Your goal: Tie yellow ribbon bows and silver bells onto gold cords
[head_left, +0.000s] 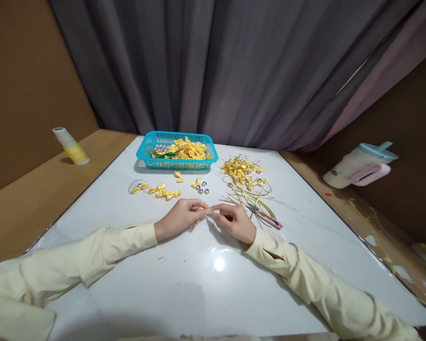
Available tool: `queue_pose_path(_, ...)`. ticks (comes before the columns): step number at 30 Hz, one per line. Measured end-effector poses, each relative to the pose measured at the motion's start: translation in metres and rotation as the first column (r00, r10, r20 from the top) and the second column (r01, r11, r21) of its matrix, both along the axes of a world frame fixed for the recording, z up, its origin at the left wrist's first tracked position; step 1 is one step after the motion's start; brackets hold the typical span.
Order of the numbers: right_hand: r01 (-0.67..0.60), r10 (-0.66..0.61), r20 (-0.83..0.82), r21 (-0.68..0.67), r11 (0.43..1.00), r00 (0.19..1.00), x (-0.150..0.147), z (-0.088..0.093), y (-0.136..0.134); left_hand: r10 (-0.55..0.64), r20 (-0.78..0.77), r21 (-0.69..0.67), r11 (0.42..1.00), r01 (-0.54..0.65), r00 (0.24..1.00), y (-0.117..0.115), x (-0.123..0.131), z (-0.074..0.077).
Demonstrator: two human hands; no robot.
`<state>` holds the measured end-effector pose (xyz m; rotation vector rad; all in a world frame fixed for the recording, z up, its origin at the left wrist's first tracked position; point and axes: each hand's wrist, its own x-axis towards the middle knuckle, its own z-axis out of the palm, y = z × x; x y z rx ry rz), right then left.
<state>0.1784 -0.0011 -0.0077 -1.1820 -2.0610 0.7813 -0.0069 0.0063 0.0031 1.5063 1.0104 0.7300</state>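
Note:
My left hand (181, 218) and my right hand (237, 222) meet above the middle of the white table, fingertips almost touching. Both are closed in a pinch on a thin gold cord (211, 210), most of which is hidden by the fingers. Just beyond them lie several yellow ribbon bows (160, 190) and small silver bells (200, 191). A bow with a looped cord (139, 188) rests farther left. Beside my right hand are loose gold cords (268, 202) and a pair of pink-handled snips (270, 219).
A blue basket (177, 165) of yellow bows and silver bells stands at the back. Right of it is a heap of bows with cords and bells (240, 170). A yellow-and-white cylinder (73, 148) stands left; a lidded tumbler (355, 166) stands right. Grey curtains (213, 71) hang behind.

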Motion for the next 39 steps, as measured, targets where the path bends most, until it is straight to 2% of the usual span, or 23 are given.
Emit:
queue_pose_path(5,-0.005,0.005,0.02,0.001,1.0,1.0,-0.001,-0.002,-0.001,0.026,-0.044,0.031,0.999,-0.025,0.999,-0.001,0.0,0.0)
queue_pose_path(10,0.059,-0.067,0.064,0.109,0.992,0.996,-0.004,-0.005,-0.002,0.068,-0.08,0.098,0.993,-0.06,0.994,-0.002,0.002,0.0)
queue_pose_path(17,0.109,-0.121,0.067,0.159,0.981,0.99,-0.006,-0.006,-0.005,0.087,-0.039,0.014,0.996,-0.086,0.995,0.001,0.003,-0.001)
queue_pose_path(21,0.117,-0.135,0.077,0.207,0.971,0.988,-0.007,-0.005,-0.008,0.088,0.054,-0.063,0.994,-0.085,0.995,0.002,0.004,-0.003)
queue_pose_path(27,0.067,-0.168,0.199,0.435,0.898,0.966,-0.008,-0.006,-0.013,0.137,0.168,-0.288,0.954,-0.085,0.976,0.001,0.005,0.003)
queue_pose_path(32,0.044,-0.244,0.304,0.541,0.84,0.921,-0.009,-0.004,-0.016,0.136,0.211,-0.335,0.94,-0.059,0.968,0.0,0.004,0.006)
queue_pose_path(39,-0.009,-0.253,0.331,0.622,0.783,0.909,-0.007,-0.007,-0.013,0.143,0.278,-0.406,0.914,-0.019,0.95,0.001,0.003,0.006)
